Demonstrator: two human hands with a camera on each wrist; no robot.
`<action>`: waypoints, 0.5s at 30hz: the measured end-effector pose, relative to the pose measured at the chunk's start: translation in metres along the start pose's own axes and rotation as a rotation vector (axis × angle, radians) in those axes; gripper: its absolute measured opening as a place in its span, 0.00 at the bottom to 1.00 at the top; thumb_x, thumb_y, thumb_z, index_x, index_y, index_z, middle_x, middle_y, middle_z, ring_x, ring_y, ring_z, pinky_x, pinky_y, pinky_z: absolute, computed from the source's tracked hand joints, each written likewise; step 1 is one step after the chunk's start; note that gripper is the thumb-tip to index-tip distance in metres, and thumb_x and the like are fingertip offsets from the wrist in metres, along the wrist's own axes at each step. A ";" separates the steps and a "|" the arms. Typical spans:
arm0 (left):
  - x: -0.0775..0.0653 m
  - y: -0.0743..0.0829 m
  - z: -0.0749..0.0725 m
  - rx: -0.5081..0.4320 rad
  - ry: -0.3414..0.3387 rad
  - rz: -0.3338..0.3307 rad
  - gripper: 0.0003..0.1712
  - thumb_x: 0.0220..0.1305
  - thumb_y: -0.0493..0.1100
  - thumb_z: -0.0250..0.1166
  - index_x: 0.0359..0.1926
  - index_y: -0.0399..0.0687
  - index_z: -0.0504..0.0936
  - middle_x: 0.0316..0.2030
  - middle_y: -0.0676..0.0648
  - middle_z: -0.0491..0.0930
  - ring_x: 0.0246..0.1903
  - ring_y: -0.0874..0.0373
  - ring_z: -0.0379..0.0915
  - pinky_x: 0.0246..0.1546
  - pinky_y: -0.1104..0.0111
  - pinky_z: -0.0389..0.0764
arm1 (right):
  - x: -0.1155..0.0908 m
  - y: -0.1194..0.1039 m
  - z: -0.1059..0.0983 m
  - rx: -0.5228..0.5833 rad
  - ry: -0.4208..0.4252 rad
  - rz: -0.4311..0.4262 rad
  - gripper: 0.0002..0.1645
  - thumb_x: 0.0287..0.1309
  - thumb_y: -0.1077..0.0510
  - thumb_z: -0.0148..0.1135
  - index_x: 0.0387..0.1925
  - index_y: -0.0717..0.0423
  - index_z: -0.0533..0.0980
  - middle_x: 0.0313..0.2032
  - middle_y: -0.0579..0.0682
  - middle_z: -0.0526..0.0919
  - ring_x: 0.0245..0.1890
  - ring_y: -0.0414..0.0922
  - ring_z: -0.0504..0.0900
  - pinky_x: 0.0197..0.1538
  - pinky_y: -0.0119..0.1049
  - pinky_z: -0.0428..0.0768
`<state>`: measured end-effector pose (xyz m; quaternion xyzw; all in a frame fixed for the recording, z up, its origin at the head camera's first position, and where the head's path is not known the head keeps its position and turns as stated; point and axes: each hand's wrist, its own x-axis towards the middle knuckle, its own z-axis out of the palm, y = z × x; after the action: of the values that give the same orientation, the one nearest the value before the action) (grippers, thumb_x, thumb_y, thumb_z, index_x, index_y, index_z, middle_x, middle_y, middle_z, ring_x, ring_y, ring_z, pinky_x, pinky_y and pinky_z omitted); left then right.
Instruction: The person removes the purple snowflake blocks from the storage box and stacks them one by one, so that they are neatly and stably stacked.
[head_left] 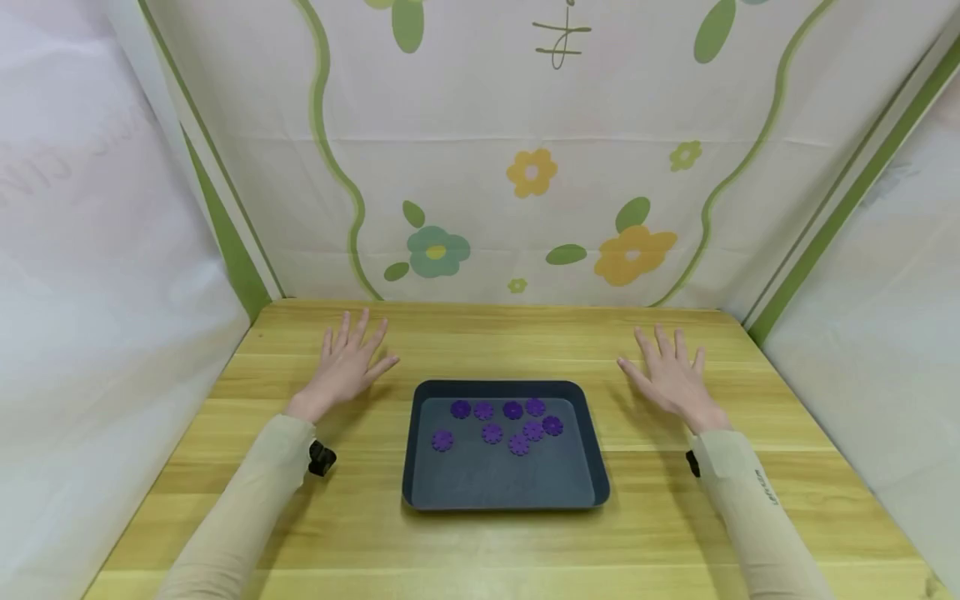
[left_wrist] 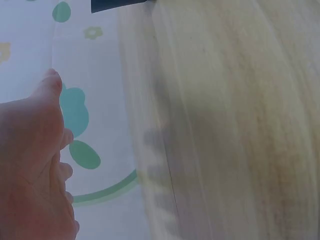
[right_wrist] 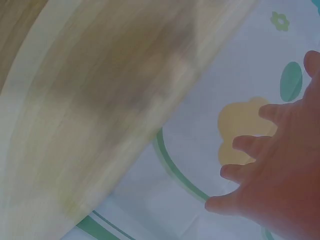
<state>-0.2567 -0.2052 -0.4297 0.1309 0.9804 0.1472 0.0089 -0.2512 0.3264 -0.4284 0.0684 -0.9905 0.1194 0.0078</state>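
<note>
Head view is showing me left grip [head_left: 343, 371] and right grip [head_left: 672, 382] spread; clumsy reaching could be bumping the tray [head_left: 502, 487] and scattering its purple discs [head_left: 518, 444].

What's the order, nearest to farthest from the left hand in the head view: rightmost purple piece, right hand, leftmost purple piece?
1. Leftmost purple piece: in the tray, on the side toward the left hand.
2. Rightmost purple piece: also in the tray, in its right half.
3. Right hand: out past the tray's right side.
</note>
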 end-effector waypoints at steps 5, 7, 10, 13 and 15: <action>-0.003 0.003 0.000 -0.012 -0.004 0.013 0.46 0.73 0.68 0.45 0.80 0.54 0.39 0.78 0.40 0.24 0.76 0.36 0.12 0.72 0.34 0.22 | -0.003 -0.002 -0.001 0.000 -0.004 -0.008 0.51 0.70 0.26 0.36 0.80 0.52 0.43 0.77 0.70 0.39 0.75 0.75 0.33 0.65 0.82 0.30; -0.004 0.004 0.000 -0.015 -0.001 0.019 0.46 0.73 0.68 0.46 0.80 0.54 0.39 0.78 0.39 0.24 0.76 0.36 0.13 0.72 0.34 0.23 | -0.004 -0.004 -0.001 0.004 -0.011 -0.013 0.51 0.70 0.26 0.36 0.79 0.52 0.44 0.77 0.70 0.39 0.75 0.75 0.33 0.65 0.82 0.31; -0.005 0.006 0.001 -0.005 0.001 0.027 0.46 0.73 0.68 0.46 0.80 0.54 0.40 0.78 0.39 0.25 0.77 0.36 0.16 0.72 0.33 0.24 | -0.006 -0.007 -0.001 0.005 -0.022 -0.021 0.51 0.70 0.26 0.36 0.79 0.54 0.44 0.77 0.70 0.40 0.75 0.75 0.34 0.66 0.81 0.32; -0.007 0.008 0.002 -0.002 0.000 0.039 0.47 0.73 0.67 0.48 0.80 0.53 0.40 0.79 0.38 0.27 0.78 0.36 0.19 0.72 0.33 0.25 | -0.008 -0.010 0.000 -0.004 -0.028 -0.028 0.51 0.70 0.26 0.36 0.79 0.55 0.45 0.77 0.69 0.41 0.75 0.75 0.36 0.66 0.81 0.33; -0.009 0.011 0.002 -0.002 -0.004 0.048 0.47 0.73 0.67 0.49 0.80 0.53 0.40 0.79 0.38 0.28 0.78 0.36 0.20 0.72 0.33 0.26 | -0.009 -0.013 0.000 -0.010 -0.025 -0.033 0.51 0.70 0.26 0.37 0.79 0.56 0.46 0.77 0.69 0.42 0.75 0.75 0.37 0.67 0.80 0.34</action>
<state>-0.2450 -0.1973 -0.4284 0.1546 0.9768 0.1481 0.0073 -0.2405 0.3148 -0.4257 0.0860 -0.9898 0.1136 -0.0025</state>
